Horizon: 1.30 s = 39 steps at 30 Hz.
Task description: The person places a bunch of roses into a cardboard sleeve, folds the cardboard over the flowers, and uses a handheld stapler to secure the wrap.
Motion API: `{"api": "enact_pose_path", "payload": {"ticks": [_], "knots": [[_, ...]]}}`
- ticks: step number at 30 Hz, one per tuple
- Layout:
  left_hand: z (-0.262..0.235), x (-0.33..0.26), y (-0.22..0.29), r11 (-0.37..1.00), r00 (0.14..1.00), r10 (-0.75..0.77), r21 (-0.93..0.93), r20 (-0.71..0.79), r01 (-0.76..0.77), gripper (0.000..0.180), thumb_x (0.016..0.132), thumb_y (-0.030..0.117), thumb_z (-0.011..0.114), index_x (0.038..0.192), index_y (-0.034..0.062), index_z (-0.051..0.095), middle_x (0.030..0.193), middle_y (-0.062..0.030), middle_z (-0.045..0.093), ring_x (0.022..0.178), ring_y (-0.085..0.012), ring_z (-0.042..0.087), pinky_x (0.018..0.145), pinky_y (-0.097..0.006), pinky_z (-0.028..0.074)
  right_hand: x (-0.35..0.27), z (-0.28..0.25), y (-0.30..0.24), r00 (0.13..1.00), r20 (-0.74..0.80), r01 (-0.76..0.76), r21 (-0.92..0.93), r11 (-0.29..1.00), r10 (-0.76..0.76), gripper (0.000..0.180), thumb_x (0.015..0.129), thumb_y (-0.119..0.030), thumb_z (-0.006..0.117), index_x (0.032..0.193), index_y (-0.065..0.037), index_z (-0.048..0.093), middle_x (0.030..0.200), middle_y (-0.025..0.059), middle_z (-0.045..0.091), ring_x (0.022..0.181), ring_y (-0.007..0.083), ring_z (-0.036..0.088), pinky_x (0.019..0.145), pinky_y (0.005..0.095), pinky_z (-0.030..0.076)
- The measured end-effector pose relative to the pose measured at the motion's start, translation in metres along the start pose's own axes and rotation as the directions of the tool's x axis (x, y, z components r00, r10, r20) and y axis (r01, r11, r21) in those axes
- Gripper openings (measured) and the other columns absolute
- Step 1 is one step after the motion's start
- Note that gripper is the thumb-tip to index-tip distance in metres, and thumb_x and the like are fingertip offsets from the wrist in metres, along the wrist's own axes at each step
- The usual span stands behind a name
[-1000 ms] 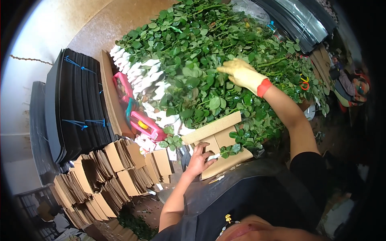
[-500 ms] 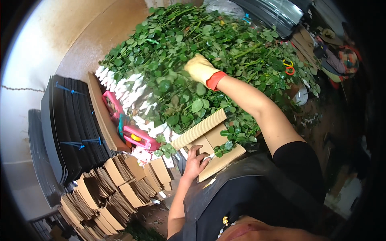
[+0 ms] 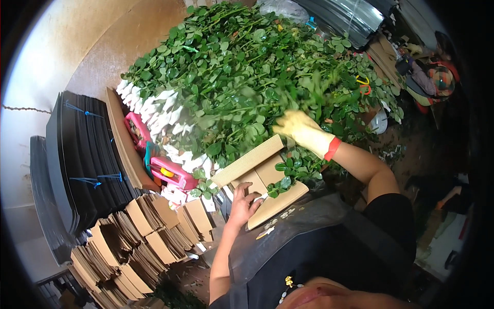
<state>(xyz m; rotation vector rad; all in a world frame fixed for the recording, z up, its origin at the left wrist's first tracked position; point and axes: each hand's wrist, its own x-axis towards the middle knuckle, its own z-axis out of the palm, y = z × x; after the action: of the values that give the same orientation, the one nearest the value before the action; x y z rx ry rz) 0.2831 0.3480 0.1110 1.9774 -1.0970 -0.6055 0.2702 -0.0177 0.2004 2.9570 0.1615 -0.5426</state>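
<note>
gloved right hand drawing leafy stems from the heap toward a corrugated cardboard sheet

the right hand (image 3: 303, 131), in a yellow glove with a red cuff, is closed around a bunch of green stems (image 3: 309, 90) at the near edge of the leaf pile (image 3: 226, 67), just beyond the cardboard sheet (image 3: 260, 177); the bare left hand (image 3: 244, 198) lies with fingers spread flat on the sheet's near half, pinning it to the worktop. some leafy sprigs (image 3: 293, 170) already rest on the sheet's right side. left of the sheet sits a pink stapler-like tool (image 3: 167, 172), and further left stacks of folded cardboard (image 3: 134, 237). to do this well, i judge the left hand should keep the sheet pressed down while the right hand lays the stems squarely across the middle
</note>
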Motion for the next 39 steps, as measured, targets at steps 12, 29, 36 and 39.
{"api": "enact_pose_path", "payload": {"ticks": [12, 29, 36, 39], "knots": [[-0.004, 0.001, 0.0, 1.0, 0.999, -0.01, 0.026, 0.038, 0.009, 0.026, 0.089, 0.027, 0.082, 0.104, 0.0064, 0.08, 0.138, -0.0196, 0.055, 0.133, -0.0403, 0.048, 0.111, -0.049, 0.042, 0.07, -0.048, 0.006, 0.91, -0.332, -0.243, 0.054, 0.969, 0.247, 0.032, 0.095, -0.016, 0.07, 0.126, -0.009, 0.071, 0.117, 0.0099, 0.075, 0.097, 0.0305, 0.074, 0.089, 0.0426, 0.061], [-0.007, 0.0, 0.008, 0.999, 0.999, -0.045, 0.001, 0.013, 0.045, 0.024, 0.087, 0.022, 0.083, 0.105, 0.0068, 0.079, 0.139, -0.0208, 0.055, 0.134, -0.041, 0.048, 0.112, -0.049, 0.042, 0.013, 0.006, 0.017, 0.985, -0.108, 0.168, 0.806, 0.568, -0.138, 0.042, 0.089, -0.01, 0.071, 0.131, -0.01, 0.07, 0.12, 0.0095, 0.077, 0.107, 0.0302, 0.073, 0.094, 0.039, 0.06], [-0.012, 0.005, 0.011, 0.999, 0.999, -0.025, 0.024, 0.038, 0.025, 0.024, 0.087, 0.023, 0.083, 0.105, 0.0067, 0.079, 0.139, -0.0201, 0.055, 0.134, -0.0409, 0.048, 0.112, -0.049, 0.042, 0.135, -0.076, 0.056, 0.868, -0.402, -0.057, 0.501, 0.864, 0.291, 0.034, 0.102, -0.018, 0.062, 0.135, -0.012, 0.067, 0.135, 0.0114, 0.07, 0.121, 0.0295, 0.068, 0.11, 0.0428, 0.052], [-0.011, 0.005, 0.012, 0.998, 0.998, -0.052, 0.021, 0.045, 0.051, 0.024, 0.086, 0.022, 0.083, 0.104, 0.0079, 0.08, 0.14, -0.0192, 0.055, 0.133, -0.0403, 0.048, 0.111, -0.048, 0.043, 0.182, -0.049, 0.055, 0.955, -0.243, -0.184, -0.026, 0.983, 0.172, 0.03, 0.095, -0.008, 0.063, 0.124, -0.01, 0.073, 0.135, 0.0168, 0.068, 0.11, 0.0325, 0.07, 0.099, 0.0419, 0.057]]}}
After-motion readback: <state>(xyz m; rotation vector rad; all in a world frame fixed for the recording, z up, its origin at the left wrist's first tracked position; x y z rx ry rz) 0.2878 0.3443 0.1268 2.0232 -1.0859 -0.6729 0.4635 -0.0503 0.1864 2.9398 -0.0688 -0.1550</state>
